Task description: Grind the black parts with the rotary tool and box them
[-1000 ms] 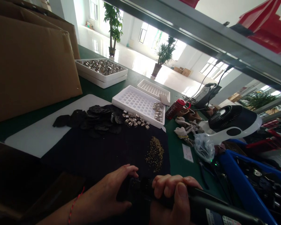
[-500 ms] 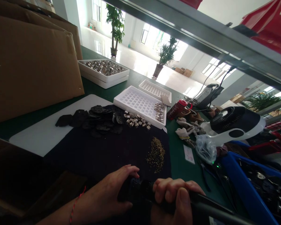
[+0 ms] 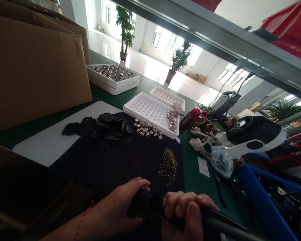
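Observation:
At the bottom of the view my left hand [image 3: 122,206], with a red cord on its wrist, curls around a dark part [image 3: 141,202] whose shape is hard to make out. My right hand [image 3: 185,211] is wrapped round a black tool [image 3: 228,222] with a long body reaching to the lower right. The tool's front end meets the dark part between the hands. Beyond them, a dark cloth [image 3: 120,160] bears a pile of tiny brass-coloured pieces [image 3: 168,165], black flat plates [image 3: 107,129] and silver metal parts [image 3: 146,129].
A white grid tray [image 3: 150,108] stands behind the silver parts, and stacked white trays [image 3: 115,86] are further back. A cardboard box [image 3: 37,70] is at left. On the right are a red bottle [image 3: 191,117], a fan [image 3: 256,134], pliers [image 3: 221,192] and a blue bin [image 3: 263,201].
The whole view has shifted very slightly. Both hands keep nearly the same pose, and the dark part and the tool have hardly moved.

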Demonstrator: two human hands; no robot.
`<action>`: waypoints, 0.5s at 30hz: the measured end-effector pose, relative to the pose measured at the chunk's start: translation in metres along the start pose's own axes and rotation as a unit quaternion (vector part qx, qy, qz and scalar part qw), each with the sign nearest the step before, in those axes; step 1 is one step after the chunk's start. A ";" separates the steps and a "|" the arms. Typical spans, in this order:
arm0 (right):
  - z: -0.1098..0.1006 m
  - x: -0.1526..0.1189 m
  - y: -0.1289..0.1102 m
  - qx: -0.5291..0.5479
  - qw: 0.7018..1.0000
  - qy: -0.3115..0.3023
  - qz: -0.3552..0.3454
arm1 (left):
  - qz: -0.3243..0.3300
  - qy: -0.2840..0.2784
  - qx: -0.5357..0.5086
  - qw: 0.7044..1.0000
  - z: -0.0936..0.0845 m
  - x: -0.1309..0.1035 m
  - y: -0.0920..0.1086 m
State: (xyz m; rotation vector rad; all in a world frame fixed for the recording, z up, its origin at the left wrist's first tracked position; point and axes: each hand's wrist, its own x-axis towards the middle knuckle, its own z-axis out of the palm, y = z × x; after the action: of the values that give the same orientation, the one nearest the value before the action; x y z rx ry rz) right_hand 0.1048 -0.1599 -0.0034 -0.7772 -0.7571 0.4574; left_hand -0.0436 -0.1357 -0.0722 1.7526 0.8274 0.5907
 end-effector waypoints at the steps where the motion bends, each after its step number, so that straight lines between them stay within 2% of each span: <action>1: 0.001 0.000 0.000 -0.001 1.000 0.002 0.000 | 0.000 0.001 -0.002 1.000 0.000 0.000 0.000; 8: 0.012 0.005 -0.005 -0.032 0.999 -0.016 0.041 | 0.004 0.002 -0.028 1.000 -0.004 0.002 0.008; 15: 0.018 0.015 0.000 -0.086 0.989 -0.089 0.085 | 0.008 0.001 -0.039 0.999 -0.008 0.003 0.014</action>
State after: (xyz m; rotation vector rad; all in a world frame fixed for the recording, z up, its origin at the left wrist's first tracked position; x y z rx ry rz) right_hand 0.1008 -0.1428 0.0121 -0.9757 -0.9083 0.6279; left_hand -0.0442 -0.1314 -0.0569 1.6893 0.7834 0.6279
